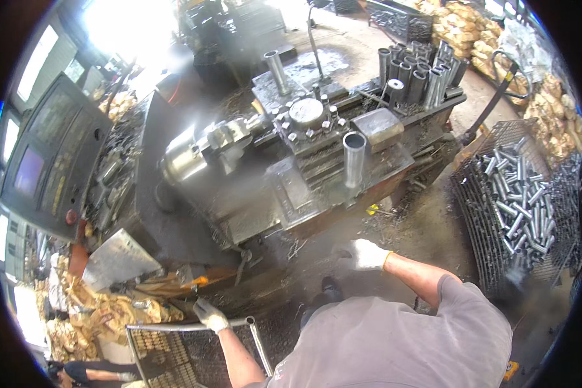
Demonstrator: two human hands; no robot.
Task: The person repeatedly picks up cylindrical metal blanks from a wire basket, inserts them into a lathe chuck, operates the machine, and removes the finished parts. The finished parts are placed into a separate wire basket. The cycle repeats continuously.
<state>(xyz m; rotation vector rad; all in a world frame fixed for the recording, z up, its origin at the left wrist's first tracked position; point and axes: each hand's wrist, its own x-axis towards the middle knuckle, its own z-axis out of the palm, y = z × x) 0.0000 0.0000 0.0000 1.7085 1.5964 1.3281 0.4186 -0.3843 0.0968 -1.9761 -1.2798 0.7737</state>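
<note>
My left hand [211,317], in a white glove with dark fingertips, is beside the bent metal rail [229,325] of a cart at the lower left. Its fingers are stretched out and hold nothing that I can see. My right hand [366,254], gloved the same way, hangs in front of the lathe [291,181]. Its dark fingers point left, slightly blurred, with no object visible in them. Past this hand, a steel tube [354,158] stands upright on the lathe's front ledge. The shiny chuck [186,157] is at the lathe's left, facing the bolted tool post [306,113].
Many upright tubes [420,74] crowd the lathe's far right end. A wire basket [478,213] of short metal tubes stands at right. The control panel [48,152] is at left. Sacks [462,26] are piled at the back. Another person [84,373] shows at lower left.
</note>
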